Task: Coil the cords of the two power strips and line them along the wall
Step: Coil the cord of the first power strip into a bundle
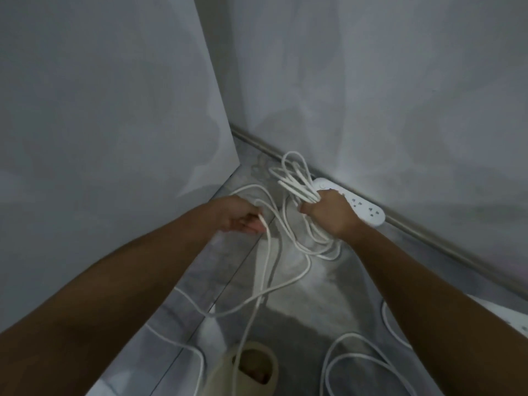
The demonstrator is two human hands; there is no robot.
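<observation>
- The wall (400, 81) fills the frame from 12 to 3 o'clock, grey and bare.
- A grey panel (100, 110) fills 9 to 12 o'clock; its lower edge meets the floor near the centre.
- The floor (328, 295) is glossy grey and runs from the centre down to 6 o'clock.
- A skirting (428, 235) runs along the foot of the wall, from the centre out towards 4 o'clock.
- The cord (268, 267) is white. It trails in loose curves from the left hand down over the floor towards 7 o'clock.
- A second cord (351, 358) lies in loops on the floor at 5 o'clock.
- The coil (297, 181) is a bunch of loops of the cord. It sticks up at 12 o'clock of the right hand and hangs below it at 6 o'clock.
- The right hand (328, 212), just right of centre, is closed round the coil, knuckles up.
- The left hand (240, 215), just left of centre, has its fingers curled round one strand of the cord.
- The strip (368, 208) is white and lies flat on the floor against the skirting, at 3 o'clock of the right hand and partly behind it.
- A pale slipper (257, 364) sits at 6 o'clock, under a strand of the cord.
- A second strip (511, 315) shows only a corner at the 4 o'clock edge, near the wall.
</observation>
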